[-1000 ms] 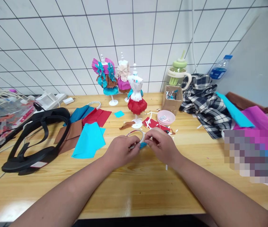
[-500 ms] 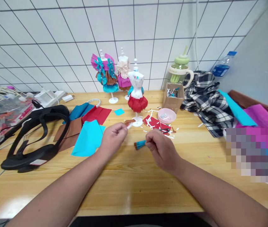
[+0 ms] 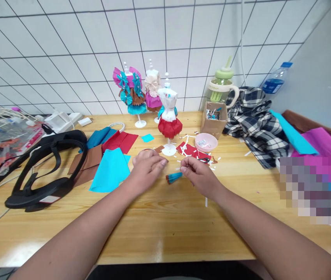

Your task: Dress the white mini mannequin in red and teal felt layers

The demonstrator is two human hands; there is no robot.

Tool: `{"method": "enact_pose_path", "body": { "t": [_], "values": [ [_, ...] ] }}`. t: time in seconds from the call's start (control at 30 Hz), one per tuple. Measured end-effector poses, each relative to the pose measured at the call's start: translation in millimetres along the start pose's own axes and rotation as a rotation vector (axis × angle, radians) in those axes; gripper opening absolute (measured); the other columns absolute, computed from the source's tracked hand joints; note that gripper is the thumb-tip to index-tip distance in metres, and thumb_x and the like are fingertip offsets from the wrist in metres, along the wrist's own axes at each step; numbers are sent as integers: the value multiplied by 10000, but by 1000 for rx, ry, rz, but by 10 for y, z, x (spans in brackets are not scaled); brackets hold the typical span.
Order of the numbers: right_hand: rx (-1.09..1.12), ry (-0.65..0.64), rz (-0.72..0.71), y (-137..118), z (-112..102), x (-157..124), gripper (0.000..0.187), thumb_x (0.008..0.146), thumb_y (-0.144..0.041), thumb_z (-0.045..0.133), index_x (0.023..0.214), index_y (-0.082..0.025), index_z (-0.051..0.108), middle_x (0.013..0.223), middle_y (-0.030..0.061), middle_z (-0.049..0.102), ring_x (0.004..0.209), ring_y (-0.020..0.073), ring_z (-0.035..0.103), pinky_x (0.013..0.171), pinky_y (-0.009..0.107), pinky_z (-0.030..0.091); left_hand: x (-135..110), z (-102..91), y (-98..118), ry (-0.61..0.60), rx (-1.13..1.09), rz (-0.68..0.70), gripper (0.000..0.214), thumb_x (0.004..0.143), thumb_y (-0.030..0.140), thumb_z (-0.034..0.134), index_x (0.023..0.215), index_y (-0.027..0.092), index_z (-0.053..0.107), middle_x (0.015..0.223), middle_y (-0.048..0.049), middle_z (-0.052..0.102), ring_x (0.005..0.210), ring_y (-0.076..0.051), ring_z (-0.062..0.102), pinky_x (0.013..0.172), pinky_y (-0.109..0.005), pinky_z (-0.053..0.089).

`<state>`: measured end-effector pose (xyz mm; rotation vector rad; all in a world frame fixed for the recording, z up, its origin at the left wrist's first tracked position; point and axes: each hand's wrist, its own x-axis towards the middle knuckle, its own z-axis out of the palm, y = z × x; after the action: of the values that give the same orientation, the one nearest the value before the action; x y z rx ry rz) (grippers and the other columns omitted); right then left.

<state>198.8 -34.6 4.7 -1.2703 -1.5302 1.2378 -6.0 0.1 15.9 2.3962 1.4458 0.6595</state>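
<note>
My left hand (image 3: 148,170) rests low over the table, palm down, thumb pointing right and the other fingers bent. A thin, pale curved rim (image 3: 148,150) shows just behind its knuckles; the hand hides the rest. A pleated blue-and-brown paper fan (image 3: 173,177) is pinched in my right hand (image 3: 198,175), its spread end facing left. Below that hand a narrow white strip (image 3: 206,202) shows against the table. Straight ahead stands a white dress form (image 3: 168,101) with a puffed red paper skirt (image 3: 169,128).
Behind are two dressed forms (image 3: 132,89). Paper scraps, a pink dish (image 3: 206,142) and a cardboard box (image 3: 214,123) stand right of centre. Coloured paper (image 3: 109,171), a tape ring (image 3: 117,126) and a black headset (image 3: 45,171) lie left. Plaid cloth (image 3: 253,120) lies right.
The white strip pinched in my left hand is gone from its fingers, and that hand has turned palm down. A white strip now shows below my right hand, which still holds the fan.
</note>
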Motion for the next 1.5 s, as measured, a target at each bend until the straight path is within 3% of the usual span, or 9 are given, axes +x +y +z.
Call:
{"method": "enact_pose_path", "body": {
  "t": [0.13, 0.3, 0.57, 0.63, 0.77, 0.87, 0.97, 1.27, 1.5],
  "values": [
    [12, -47, 24, -5, 33, -9, 98, 837, -303, 513, 806, -210, 507, 684, -57, 436, 538, 90, 385, 493, 227, 312, -61, 27, 182, -97, -137, 36, 259, 896, 434, 527, 904, 272, 728, 927, -27, 633, 967, -221, 516, 874, -398, 353],
    [-10, -42, 19, 24, 59, -3, 106, 835, -311, 516, 798, -214, 496, 696, -56, 452, 566, 100, 395, 514, 232, 320, -71, 118, 177, -23, -169, 68, 179, 860, 337, 599, 791, 233, 728, 870, -25, 633, 884, -195, 528, 826, -372, 370],
    [-248, -4, -74, 12, 44, 2, 26, 813, -215, 508, 788, -213, 511, 682, -49, 530, 575, 109, 460, 528, 238, 343, -86, 72, 216, 17, -269, 317, 150, 837, 268, 618, 767, 224, 742, 714, -8, 612, 699, -133, 526, 699, -297, 398],
    [-363, 88, -131, 20, 9, 9, 51, 804, -187, 538, 844, -214, 551, 713, -41, 563, 564, 108, 471, 524, 240, 352, -92, 73, 226, 39, -306, 297, 144, 834, 270, 627, 777, 220, 749, 713, -12, 628, 700, -137, 537, 700, -300, 405],
    [-498, 287, -337, 19, -64, -8, 149, 836, -221, 596, 978, -218, 640, 834, 4, 631, 638, 123, 547, 576, 252, 410, -78, 83, 213, 18, -388, 97, 180, 870, 297, 595, 854, 237, 765, 796, -25, 679, 792, -160, 588, 760, -320, 429],
    [-598, 315, -524, 0, -71, -42, 119, 876, -264, 593, 932, -221, 688, 845, 19, 671, 738, 143, 604, 630, 254, 436, -66, 86, 204, -62, -469, 27, 209, 889, 300, 564, 906, 232, 761, 874, -39, 689, 863, -174, 606, 808, -329, 447],
    [-689, 290, -605, -4, -47, -63, 136, 892, -261, 581, 916, -221, 708, 852, 23, 702, 776, 153, 627, 677, 262, 452, -72, 91, 213, -74, -456, 48, 216, 893, 300, 554, 884, 233, 759, 868, -38, 693, 855, -176, 602, 812, -333, 446],
    [-806, 272, -519, -30, 6, -110, 174, 884, -269, 540, 857, -223, 705, 817, 30, 702, 722, 153, 621, 617, 262, 411, -110, 114, 240, 26, -260, 161, 185, 872, 295, 578, 825, 254, 753, 798, -23, 684, 783, -171, 582, 744, -337, 431],
    [-470, 241, -341, -61, 72, -98, 89, 804, -225, 609, 766, -218, 689, 678, -6, 618, 541, 110, 500, 512, 242, 378, -117, 94, 263, 108, -208, 171, 166, 841, 297, 611, 762, 217, 732, 748, -27, 671, 738, -169, 581, 713, -332, 429]
  ]
}}
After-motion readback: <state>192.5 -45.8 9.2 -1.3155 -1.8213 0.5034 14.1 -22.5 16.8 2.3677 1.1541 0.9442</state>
